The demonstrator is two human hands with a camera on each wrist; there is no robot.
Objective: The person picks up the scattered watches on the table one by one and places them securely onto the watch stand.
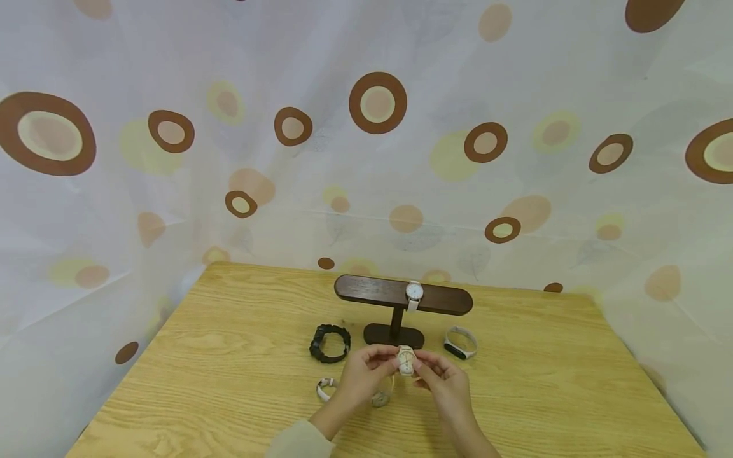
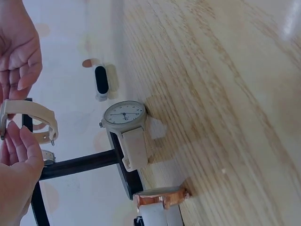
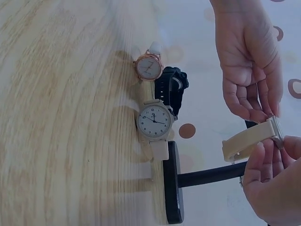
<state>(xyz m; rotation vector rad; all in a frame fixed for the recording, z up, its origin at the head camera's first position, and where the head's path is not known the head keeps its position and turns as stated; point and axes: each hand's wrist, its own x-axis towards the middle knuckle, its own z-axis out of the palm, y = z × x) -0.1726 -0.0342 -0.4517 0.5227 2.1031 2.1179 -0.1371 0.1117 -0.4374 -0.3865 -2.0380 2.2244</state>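
A wristwatch [image 1: 406,360] with a cream strap is held up in front of a dark wooden T-shaped watch stand [image 1: 375,289]. My left hand [image 1: 364,374] pinches its case from the left, and my right hand [image 1: 450,387] pinches it from the right. The dial faces up towards the head camera. In the right wrist view the strap [image 3: 247,140] forms a loop hanging behind the case, between both hands' fingertips. A watch with a white dial [image 1: 414,291] is on the stand's bar, right of its middle.
A black watch [image 1: 330,344] lies left of the stand, and a white fitness band [image 1: 460,343] lies to its right. On the table [image 1: 229,356], near my left hand, are a beige-strapped watch [image 3: 154,122] and a rose-gold watch [image 3: 149,67]. Behind the table hangs a patterned curtain [image 1: 321,172].
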